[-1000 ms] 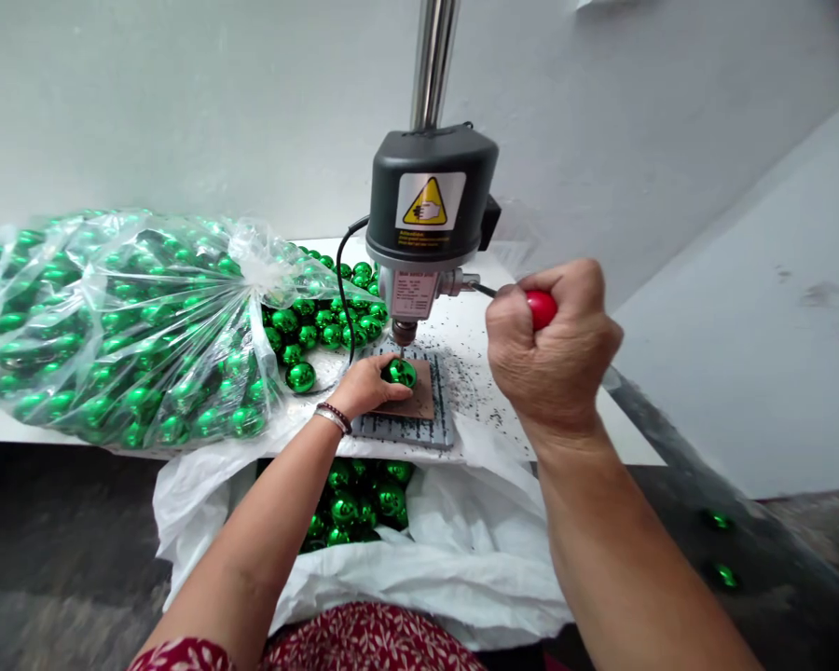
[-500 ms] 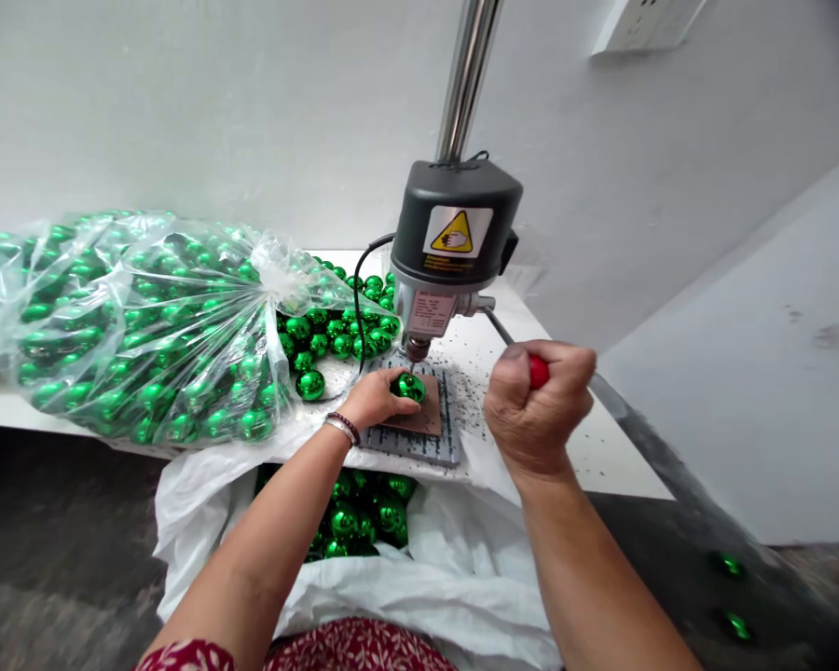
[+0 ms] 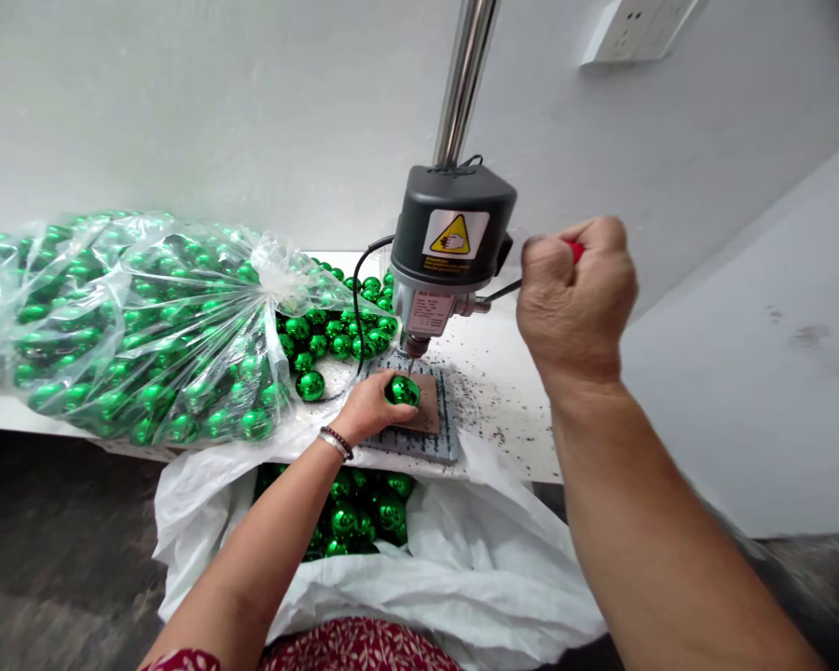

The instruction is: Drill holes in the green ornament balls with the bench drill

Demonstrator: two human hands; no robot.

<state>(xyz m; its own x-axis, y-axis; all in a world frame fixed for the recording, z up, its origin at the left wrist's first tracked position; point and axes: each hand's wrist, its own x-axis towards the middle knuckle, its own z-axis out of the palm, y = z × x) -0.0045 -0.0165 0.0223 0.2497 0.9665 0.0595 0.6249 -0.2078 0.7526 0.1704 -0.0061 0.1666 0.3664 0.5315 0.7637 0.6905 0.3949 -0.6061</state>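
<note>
My left hand (image 3: 372,407) is closed round a shiny green ball (image 3: 403,390), which it holds over a brown pad (image 3: 428,405) on the grey base plate (image 3: 439,445) of a drill press (image 3: 454,226). Just above the ball are the chuck (image 3: 414,346) and its thin drill bit; whether the bit touches the ball I cannot tell. My right hand (image 3: 579,296) is wrapped round the red knob (image 3: 574,250) of the press's feed lever (image 3: 507,290), raised to the right of the machine.
A clear plastic bag (image 3: 274,280) full of green balls lies on the white table (image 3: 531,391), with loose balls (image 3: 310,385) beside it. Dark shavings litter the tabletop. Below the front edge, a white sack (image 3: 475,578) holds more balls. A black cable (image 3: 358,308) hangs beside the press.
My right hand has swung the lever up and to the right. The ball in my left hand has shifted slightly left, and the bit shows more above it.
</note>
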